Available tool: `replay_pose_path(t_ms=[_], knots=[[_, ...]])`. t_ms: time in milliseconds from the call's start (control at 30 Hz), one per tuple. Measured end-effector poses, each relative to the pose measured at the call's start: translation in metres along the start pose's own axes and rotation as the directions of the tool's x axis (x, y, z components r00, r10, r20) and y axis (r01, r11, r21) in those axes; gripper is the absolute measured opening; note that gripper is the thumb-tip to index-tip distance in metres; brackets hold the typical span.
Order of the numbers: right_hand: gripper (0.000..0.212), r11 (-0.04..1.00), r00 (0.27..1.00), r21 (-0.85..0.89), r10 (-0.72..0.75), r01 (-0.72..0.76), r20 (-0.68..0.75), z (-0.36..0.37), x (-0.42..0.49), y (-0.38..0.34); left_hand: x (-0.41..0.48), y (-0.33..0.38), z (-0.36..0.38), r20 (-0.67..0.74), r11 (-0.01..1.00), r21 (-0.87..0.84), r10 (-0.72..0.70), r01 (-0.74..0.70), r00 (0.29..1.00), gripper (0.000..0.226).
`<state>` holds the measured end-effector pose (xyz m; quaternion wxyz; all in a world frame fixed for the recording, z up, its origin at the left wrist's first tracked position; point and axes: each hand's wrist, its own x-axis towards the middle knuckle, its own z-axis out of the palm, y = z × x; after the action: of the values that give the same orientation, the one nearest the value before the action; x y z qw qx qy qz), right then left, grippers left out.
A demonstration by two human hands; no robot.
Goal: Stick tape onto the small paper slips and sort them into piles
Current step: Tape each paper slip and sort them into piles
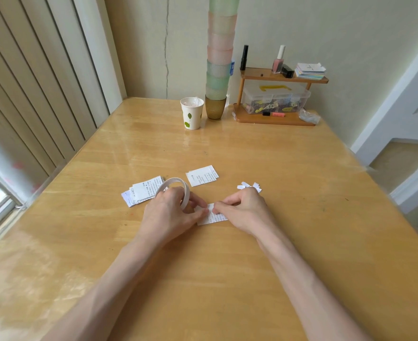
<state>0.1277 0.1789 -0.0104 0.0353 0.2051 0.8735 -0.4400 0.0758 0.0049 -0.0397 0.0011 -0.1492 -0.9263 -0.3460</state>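
Slip [214, 217] lies on the surface [203, 279] between your hands; left hand [171, 214] grip curls round the tape roll [178, 187], right hand [246, 210] grip pinches the slip's top edge. Keep roll low, press tape flat before tearing. Left pile [142, 193] and far pile [201, 175] sit just beyond.

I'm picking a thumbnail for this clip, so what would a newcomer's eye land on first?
First, the tall stack of pastel cups rising out of frame at the far edge of the table, beside a paper cup. Then the two hands mid-table: the left hand grips a tape roll, and the right hand pinches a printed paper slip lying between them, with a fanned pile of slips just left.
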Motion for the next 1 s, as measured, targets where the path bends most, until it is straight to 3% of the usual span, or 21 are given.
replay_pose_path(t_ms=[233, 700, 833, 1000], knots=[[0.019, 1.0, 1.0, 0.003, 0.008, -0.008, -0.003, -0.002, -0.001, -0.002, 0.004, 0.006, -0.003, 0.051, 0.995, -0.018, -0.094, 0.095, 0.994, 0.015], [0.019, 0.999, 1.0, 0.051, 0.012, -0.011, -0.025, -0.004, 0.0, 0.001, 0.005, 0.006, -0.004, 0.079, 0.996, -0.028, -0.085, 0.088, 0.993, 0.019], [0.023, 1.0, 0.989, 0.011, -0.028, 0.029, -0.148, -0.01, 0.009, 0.011, 0.006, 0.005, -0.004, 0.078, 0.997, -0.024, -0.077, 0.079, 0.994, 0.019], [0.012, 0.982, 0.984, 0.068, -0.173, 0.176, -0.052, -0.005, 0.01, 0.014, 0.004, 0.005, -0.003, 0.07, 0.997, -0.023, -0.073, 0.075, 0.995, 0.019]])
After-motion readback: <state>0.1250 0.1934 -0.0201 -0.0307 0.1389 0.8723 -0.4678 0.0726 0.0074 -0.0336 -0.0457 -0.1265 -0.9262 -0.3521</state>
